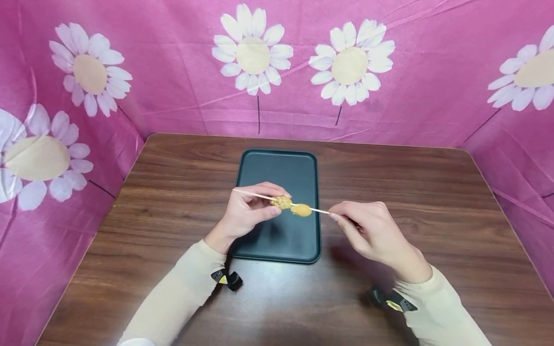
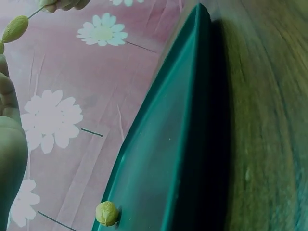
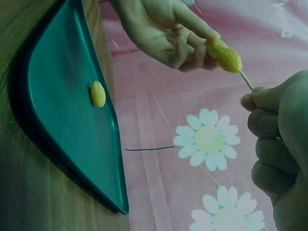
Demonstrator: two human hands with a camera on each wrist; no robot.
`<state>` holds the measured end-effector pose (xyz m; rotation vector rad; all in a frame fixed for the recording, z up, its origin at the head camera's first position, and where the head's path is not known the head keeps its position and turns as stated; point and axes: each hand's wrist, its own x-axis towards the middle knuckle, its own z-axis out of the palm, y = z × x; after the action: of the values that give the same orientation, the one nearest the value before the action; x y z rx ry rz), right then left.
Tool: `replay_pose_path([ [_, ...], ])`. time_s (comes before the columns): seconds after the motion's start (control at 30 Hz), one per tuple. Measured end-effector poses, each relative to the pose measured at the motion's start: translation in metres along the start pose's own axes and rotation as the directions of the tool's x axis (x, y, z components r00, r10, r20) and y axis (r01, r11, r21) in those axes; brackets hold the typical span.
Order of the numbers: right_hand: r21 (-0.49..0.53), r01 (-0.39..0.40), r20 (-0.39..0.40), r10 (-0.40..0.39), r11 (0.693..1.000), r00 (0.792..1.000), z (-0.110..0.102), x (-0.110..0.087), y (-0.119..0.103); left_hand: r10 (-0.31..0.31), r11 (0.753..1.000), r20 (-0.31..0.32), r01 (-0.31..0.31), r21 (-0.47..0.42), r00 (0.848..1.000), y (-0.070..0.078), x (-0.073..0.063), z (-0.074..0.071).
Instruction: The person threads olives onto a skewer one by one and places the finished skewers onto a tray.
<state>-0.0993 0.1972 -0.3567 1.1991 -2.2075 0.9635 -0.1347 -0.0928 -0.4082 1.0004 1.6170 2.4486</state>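
The left hand (image 1: 243, 215) pinches the lumpy, golden-yellow oval piece (image 1: 282, 202) between thumb and fingers; the right hand (image 1: 375, 231) pinches one end of the thin, pale wooden stick (image 1: 321, 211) between thumb and forefinger, its other fingers curled in. The stick runs through that lumpy piece and through the smoother mustard-yellow oval piece (image 1: 301, 210) just beside it — both are held up over the dark green, rectangular tray with rounded corners (image 1: 277, 166); the stick's left end juts out past the lumpy piece and over the left hand; its right end, in the right hand's grip, reaches beyond the tray's right edge.

A loose yellow, rounded oval piece (image 3: 98, 94) lies on the tray near its rim — both wrist views show it, the head view does not; the tray rests on the brown wood-grain table (image 1: 411, 178), nearer the table's far edge than its side edges; beyond that edge hangs the pink cloth with large white daisies (image 1: 173, 67); cream sleeves (image 1: 182, 293) cover both forearms.
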Motion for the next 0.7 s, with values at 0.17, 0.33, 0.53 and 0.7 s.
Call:
replay_pose_path([
  [0.17,0.028,-0.033,-0.006,0.033,0.999,0.999,0.0,0.0,-0.001,-0.007,1.0,0.009,0.007,0.011,1.0,0.001,0.0,-0.001],
  [0.33,0.051,-0.107,-0.027,0.108,0.993,0.994,-0.002,-0.011,0.002,-0.131,0.988,0.04,0.127,0.088,0.991,0.008,0.002,-0.007],
  [0.53,0.01,-0.204,-0.049,0.205,0.979,0.978,-0.008,-0.029,0.01,-0.378,0.838,-0.154,0.408,0.362,0.913,0.015,0.003,-0.032],
  [0.7,-0.02,-0.236,-0.057,0.234,0.972,0.971,-0.012,-0.039,0.016,-0.44,0.682,-0.284,0.523,0.512,0.852,0.013,0.006,-0.049],
])
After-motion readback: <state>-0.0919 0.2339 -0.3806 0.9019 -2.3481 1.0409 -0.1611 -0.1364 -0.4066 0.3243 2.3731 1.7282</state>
